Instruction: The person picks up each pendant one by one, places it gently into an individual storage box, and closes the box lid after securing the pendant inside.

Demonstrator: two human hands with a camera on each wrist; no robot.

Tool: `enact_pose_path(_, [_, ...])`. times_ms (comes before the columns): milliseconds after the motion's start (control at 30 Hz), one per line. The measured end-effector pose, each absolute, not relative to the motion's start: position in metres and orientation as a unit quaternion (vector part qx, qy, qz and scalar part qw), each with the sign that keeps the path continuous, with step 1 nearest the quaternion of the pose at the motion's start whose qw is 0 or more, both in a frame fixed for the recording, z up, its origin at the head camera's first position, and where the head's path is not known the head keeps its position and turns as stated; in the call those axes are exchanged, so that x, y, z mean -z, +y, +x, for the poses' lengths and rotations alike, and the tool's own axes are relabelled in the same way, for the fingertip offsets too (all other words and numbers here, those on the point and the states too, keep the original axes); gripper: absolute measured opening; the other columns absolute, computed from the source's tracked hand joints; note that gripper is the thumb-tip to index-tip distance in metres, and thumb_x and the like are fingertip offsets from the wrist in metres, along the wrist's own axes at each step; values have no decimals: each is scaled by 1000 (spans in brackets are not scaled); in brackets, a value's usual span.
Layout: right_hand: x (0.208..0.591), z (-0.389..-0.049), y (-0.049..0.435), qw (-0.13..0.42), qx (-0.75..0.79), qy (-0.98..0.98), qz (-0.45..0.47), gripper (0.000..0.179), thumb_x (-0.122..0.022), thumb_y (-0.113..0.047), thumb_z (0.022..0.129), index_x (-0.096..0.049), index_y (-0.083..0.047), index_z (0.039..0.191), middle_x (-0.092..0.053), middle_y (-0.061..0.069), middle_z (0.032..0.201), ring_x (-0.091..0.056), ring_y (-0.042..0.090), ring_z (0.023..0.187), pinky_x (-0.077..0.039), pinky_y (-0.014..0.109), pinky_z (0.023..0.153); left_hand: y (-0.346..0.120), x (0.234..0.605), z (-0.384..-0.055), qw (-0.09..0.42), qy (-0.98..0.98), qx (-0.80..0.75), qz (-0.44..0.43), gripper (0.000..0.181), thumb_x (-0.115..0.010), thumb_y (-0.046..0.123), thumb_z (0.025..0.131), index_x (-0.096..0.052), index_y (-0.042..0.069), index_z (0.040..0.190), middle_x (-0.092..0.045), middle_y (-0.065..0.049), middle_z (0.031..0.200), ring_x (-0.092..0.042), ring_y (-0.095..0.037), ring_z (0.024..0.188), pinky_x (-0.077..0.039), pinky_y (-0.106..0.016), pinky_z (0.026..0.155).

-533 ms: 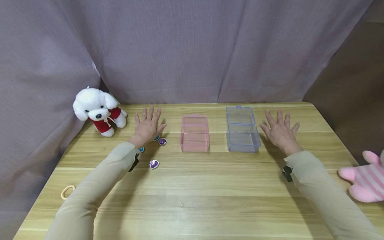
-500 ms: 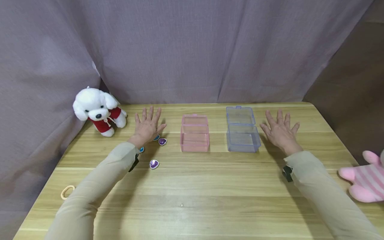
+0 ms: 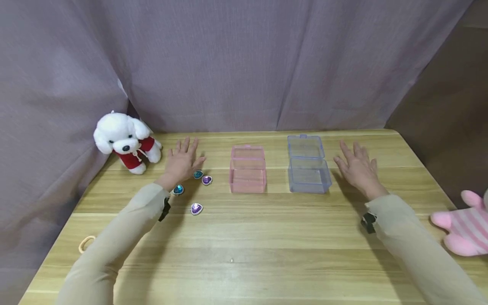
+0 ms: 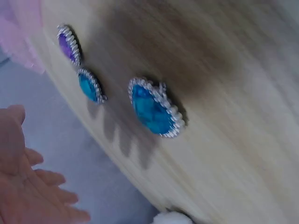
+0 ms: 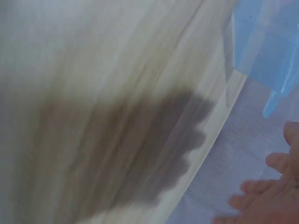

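Note:
My left hand hovers over the table's left part with fingers spread, holding nothing. Close to it lie two blue gem charms with beaded silver rims, one blue charm nearest the wrist and another blue charm by the thumb. A purple gem charm sits beside that one, and a purple heart-shaped charm lies nearer the front. My right hand, also spread and holding nothing, is above the table just right of a clear bluish box. A clear pink box stands left of that; both lids are raised.
A white plush dog in red sits at the back left. A pale ring lies by my left sleeve. At the right edge is a pink striped plush toy. A grey curtain hangs behind the wooden table.
My left hand has shifted slightly left and toward me, uncovering more of the blue charms. The right hand has moved a little, its fingers less widely spread. The boxes and charms stay put.

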State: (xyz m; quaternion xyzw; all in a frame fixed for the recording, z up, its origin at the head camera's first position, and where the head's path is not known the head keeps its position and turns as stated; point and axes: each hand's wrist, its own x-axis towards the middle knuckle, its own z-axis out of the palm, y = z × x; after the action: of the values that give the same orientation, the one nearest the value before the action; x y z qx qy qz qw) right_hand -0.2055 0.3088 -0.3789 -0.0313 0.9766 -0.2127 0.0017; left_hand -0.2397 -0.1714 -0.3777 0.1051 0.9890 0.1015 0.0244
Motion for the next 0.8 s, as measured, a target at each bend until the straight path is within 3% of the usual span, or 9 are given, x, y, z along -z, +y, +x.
enact_pose_path(133, [383,-200,310,-33,320,944,-74,55,-39,-29,102,-28,4,144,-28,36,143,-28,53,130,-26,61,106,-192,377,-227,15,974,-187,130,61,-54,33,95,-33,1,144,-35,-28,144,-34,-45,131,-28,-59,109])
enact_pose_path(200, [386,-197,312,-31,369,924,-92,51,-45,-22,100,-34,7,140,-38,35,138,-41,49,123,-42,40,103,-203,378,-219,19,966,-213,144,55,-60,26,92,-44,-3,135,-49,-30,132,-49,-43,119,-40,-55,100])
enact_pose_path(267, [387,-194,313,-14,413,906,-97,50,-49,-20,99,-36,7,139,-42,34,135,-51,34,118,-46,19,96,-212,380,-211,30,961,-227,155,49,-64,22,89,-52,-7,127,-57,-30,120,-58,-42,105,-48,-51,91])
enact_pose_path(367, [389,-190,315,14,455,884,-111,53,-52,-20,97,-35,7,140,-43,33,135,-53,6,110,-38,-1,83,-225,384,-200,50,956,-241,161,46,-69,18,85,-56,-10,118,-63,-29,108,-63,-38,92,-52,-48,83])
enact_pose_path(467, [392,-187,315,46,491,859,-134,56,-55,-14,95,-31,9,141,-38,36,136,-47,-11,106,-41,1,84,-234,388,-192,65,955,-246,153,44,-72,18,81,-59,-9,114,-65,-24,101,-62,-33,87,-52,-47,80])
enact_pose_path(800, [398,-187,309,112,546,813,-169,75,-64,-2,86,-18,10,144,-25,38,142,-47,-9,111,-40,8,93,-234,401,-184,46,956,-246,155,30,-76,14,77,-63,-2,100,-64,-12,87,-54,-25,83,-47,-39,74])
